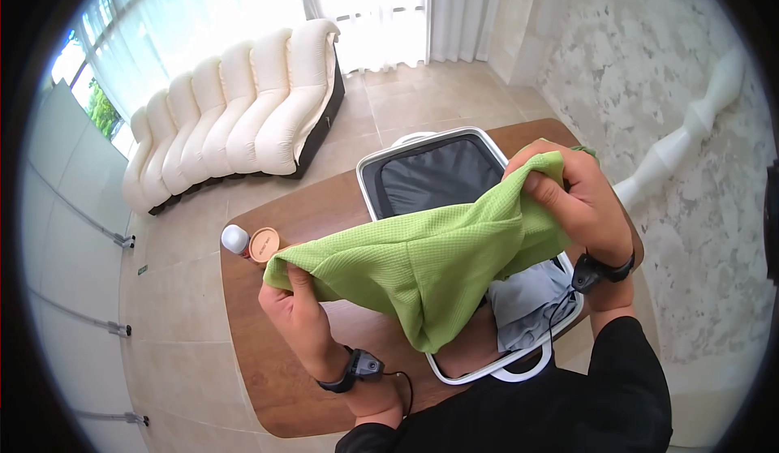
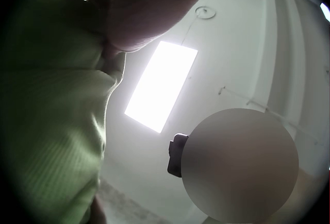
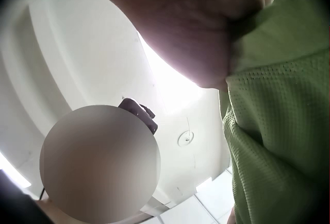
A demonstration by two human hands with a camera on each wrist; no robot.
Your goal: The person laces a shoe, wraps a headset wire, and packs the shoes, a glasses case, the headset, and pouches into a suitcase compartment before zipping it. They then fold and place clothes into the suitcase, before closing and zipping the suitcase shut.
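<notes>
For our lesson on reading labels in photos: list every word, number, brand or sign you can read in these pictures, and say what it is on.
No text can be read in any view.
Round wooden lid on the table: faint marks on its top, too small and blurred to read.
Small green sign on the floor: too small to read.
Green cloth, held by the left hand and the right hand: no print or label showing.

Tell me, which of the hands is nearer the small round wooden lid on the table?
Left. The left hand grips the green cloth just beside the wooden lid; the right hand is far across.
</notes>
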